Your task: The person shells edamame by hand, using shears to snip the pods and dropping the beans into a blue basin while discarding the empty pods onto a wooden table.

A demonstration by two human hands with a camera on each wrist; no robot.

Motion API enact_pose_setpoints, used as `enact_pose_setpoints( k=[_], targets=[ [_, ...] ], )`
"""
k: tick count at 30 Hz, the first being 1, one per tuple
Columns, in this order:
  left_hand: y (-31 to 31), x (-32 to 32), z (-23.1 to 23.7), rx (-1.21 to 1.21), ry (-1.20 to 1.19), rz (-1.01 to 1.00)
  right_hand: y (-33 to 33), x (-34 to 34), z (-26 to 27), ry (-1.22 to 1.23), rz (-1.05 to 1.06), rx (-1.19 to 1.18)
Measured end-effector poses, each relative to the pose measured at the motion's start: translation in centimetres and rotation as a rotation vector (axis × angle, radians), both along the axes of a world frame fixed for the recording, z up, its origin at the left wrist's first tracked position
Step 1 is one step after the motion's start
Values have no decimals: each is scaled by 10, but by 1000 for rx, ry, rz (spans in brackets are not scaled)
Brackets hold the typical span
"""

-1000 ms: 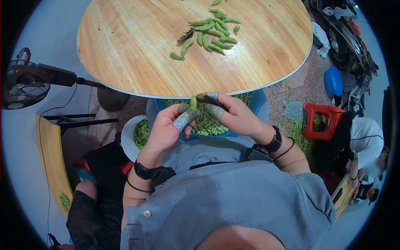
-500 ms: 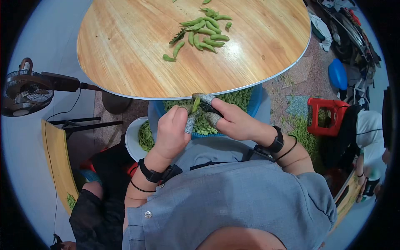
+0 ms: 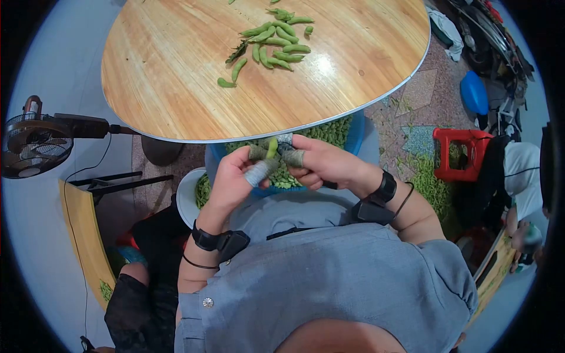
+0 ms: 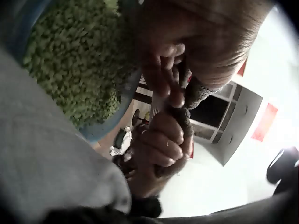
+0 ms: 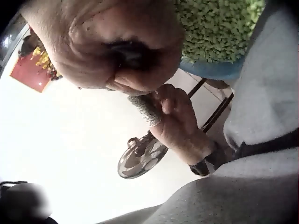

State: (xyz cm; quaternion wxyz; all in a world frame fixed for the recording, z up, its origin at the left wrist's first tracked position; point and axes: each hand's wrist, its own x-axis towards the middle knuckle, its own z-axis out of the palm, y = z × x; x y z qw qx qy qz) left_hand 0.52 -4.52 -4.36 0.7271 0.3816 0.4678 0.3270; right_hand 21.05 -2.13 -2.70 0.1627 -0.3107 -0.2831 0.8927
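In the head view, my left hand (image 3: 228, 181) pinches a green edamame pod (image 3: 272, 148) upright between thumb and forefinger, both wrapped in grey tape. My right hand (image 3: 329, 162) meets it from the other side, its taped thumb and forefinger right at the pod. A dark slim object (image 3: 331, 185) pokes out below the right hand's curled fingers; its kind I cannot tell. Beneath both hands is a blue basin (image 3: 358, 132) full of shelled green beans (image 3: 332, 132). In the left wrist view the fingertips of both hands come together; the pod is hidden there.
Ahead, a round wooden table (image 3: 176, 76) carries a loose pile of pods (image 3: 276, 41) and a dark leaf. A white bucket (image 3: 187, 203) with green contents stands left, beyond it a fan (image 3: 38, 144). Right are a red stool (image 3: 462, 154) and green scraps on the floor. Another person sits left.
The right hand's fingers have curled in and closed up to the pod, and the left hand has turned back so its taped thumb shows again. The table view has shifted slightly left.
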Motion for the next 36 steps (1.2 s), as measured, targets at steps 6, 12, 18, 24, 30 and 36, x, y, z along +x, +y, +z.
enact_pose_setpoints(
  k=[6, 12, 18, 24, 30, 36],
  targets=[
    [-2, -1, -12, 1152, 910, -56, -12, -9, -10, -158, -65, 306],
    [-13, -4, -10, 21, 42, 0, -15, 2, -22, -322, -76, 612],
    [-21, -2, -15, 386, 423, -190, -12, -11, -36, -621, -225, 1424],
    [-28, -2, 5, -14, 54, -155, -8, -6, -38, -355, -47, 799],
    [-25, -4, -12, -55, -216, -75, -12, -6, -69, -336, -120, 577],
    [-24, -10, -34, 581, 503, -258, -14, -10, -31, -442, -135, 378]
  ],
)
